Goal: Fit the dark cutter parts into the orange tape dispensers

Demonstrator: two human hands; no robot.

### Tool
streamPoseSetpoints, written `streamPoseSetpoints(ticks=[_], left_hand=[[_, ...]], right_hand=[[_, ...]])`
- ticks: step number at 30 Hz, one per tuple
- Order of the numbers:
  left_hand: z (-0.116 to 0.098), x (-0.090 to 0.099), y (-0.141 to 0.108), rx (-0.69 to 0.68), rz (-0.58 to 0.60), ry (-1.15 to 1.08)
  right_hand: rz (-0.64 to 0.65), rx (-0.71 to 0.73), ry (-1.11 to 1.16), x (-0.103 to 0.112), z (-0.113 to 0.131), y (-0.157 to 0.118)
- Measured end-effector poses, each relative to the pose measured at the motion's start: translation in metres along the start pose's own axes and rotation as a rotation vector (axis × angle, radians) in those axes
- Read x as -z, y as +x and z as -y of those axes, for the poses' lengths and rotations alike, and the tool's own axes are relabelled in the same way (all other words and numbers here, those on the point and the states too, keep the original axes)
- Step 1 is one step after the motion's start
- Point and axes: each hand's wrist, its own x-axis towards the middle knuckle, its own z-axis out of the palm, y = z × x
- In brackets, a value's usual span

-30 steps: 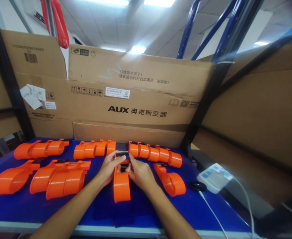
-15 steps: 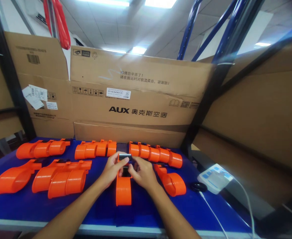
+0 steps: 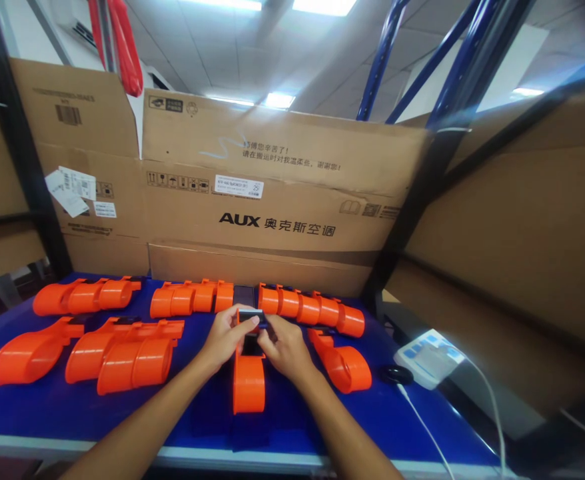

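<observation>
Both hands meet at the middle of the blue table, around an orange plastic holder (image 3: 249, 385) with a rounded loop at its near end and a dark part at its upper end. My left hand (image 3: 226, 339) grips the holder's upper left side, its thumb lying across the dark part (image 3: 250, 316). Closed around the right side of the same piece is my right hand (image 3: 283, 343), thumb and fingers pressed near the dark part. My fingers hide some of the upper end.
More orange holders (image 3: 132, 367) lie in groups on the blue table (image 3: 192, 427), left, back and right (image 3: 350, 369). A white power strip (image 3: 430, 358) with a cable and a black oval object (image 3: 397, 375) are at right. Behind stands a cardboard sheet (image 3: 277, 230).
Almost nothing differs; the view has shifted slightly. Both hands keep their hold on the orange holder.
</observation>
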Motion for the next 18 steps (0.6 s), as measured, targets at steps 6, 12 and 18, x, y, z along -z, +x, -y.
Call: streamPoseSetpoints(ticks=[6, 12, 18], left_hand=[[0.0, 0.0, 0.001, -0.008, 0.003, 0.002], [0.002, 0.005, 0.003, 0.023, 0.012, -0.04], [0.005, 0.004, 0.001, 0.048, 0.097, -0.159]], right_hand=[[-0.031, 0.022, 0.031, -0.002, -0.001, 0.0], [-0.03, -0.079, 0.175, -0.001, 0.0, 0.002], [-0.227, -0.441, 0.524, 0.009, -0.017, 0.006]])
